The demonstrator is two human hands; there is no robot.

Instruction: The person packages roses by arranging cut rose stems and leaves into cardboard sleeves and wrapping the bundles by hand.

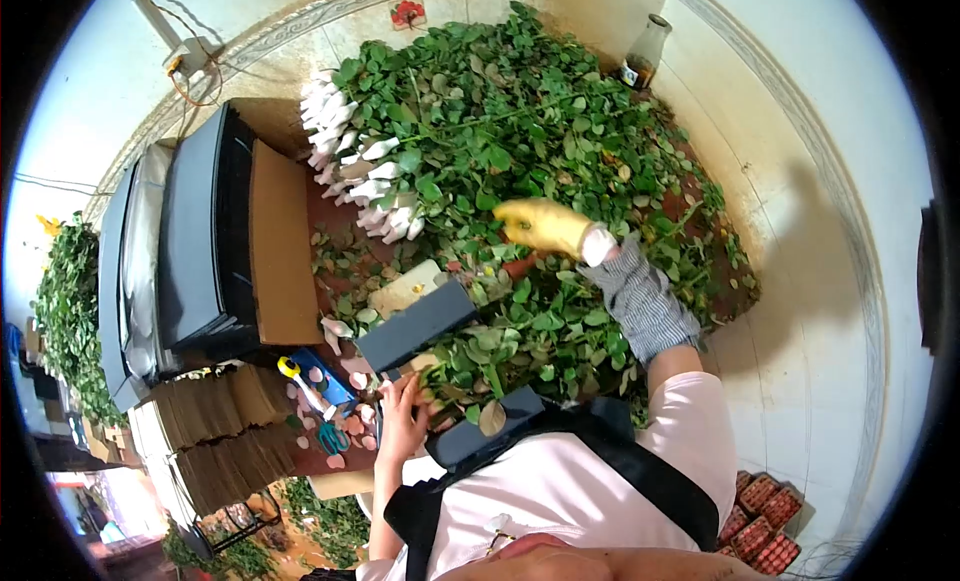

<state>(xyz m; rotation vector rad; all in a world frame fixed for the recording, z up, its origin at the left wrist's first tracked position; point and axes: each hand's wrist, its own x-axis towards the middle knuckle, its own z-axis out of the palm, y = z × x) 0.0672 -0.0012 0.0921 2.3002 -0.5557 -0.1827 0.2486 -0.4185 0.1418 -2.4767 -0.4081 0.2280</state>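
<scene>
My bare left hand [400, 419] is at the left end of a leafy bunch of stems [520, 341]. Its fingers are stretched out and apart, against the pale ends there. The bunch lies between a dark grey block [418, 326] and a second grey block [487, 428] close to my chest. My right hand [545, 228], in a yellow glove with a grey striped sleeve above it, is over the big pile of green leafy stems [500, 111]. Slight blur hides how its fingers are set and whether they hold a stem. White-wrapped flower heads [370, 181] stick out on the pile's left side.
Grey boxes and a brown cardboard panel [285, 246] stand at the left, above stacked folded cardboard [220, 431]. Teal scissors [332, 439], a yellow-and-white tool [305, 386] and loose petals lie near my left hand. A glass bottle [645, 53] stands in the far corner.
</scene>
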